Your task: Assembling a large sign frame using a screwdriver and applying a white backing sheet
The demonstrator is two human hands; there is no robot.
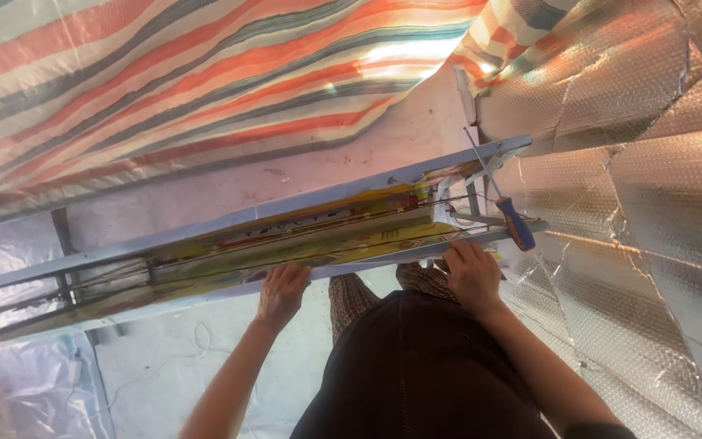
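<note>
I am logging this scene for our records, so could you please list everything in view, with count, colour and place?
Metal frame: one, pale blue-grey, long, running across the middle.
Patterned panel: one, yellow with mixed colours, inside the frame.
Screwdriver: one, orange and blue handle, at the frame's right end.
Striped tarpaulin: one, orange, white and grey, upper left.
Foil bubble sheeting: silver, right side.
Plastic sheet: clear-whitish, on the floor, lower left.
Left hand: on the frame's near rail.
Right hand: on the near rail, near the screwdriver.
</note>
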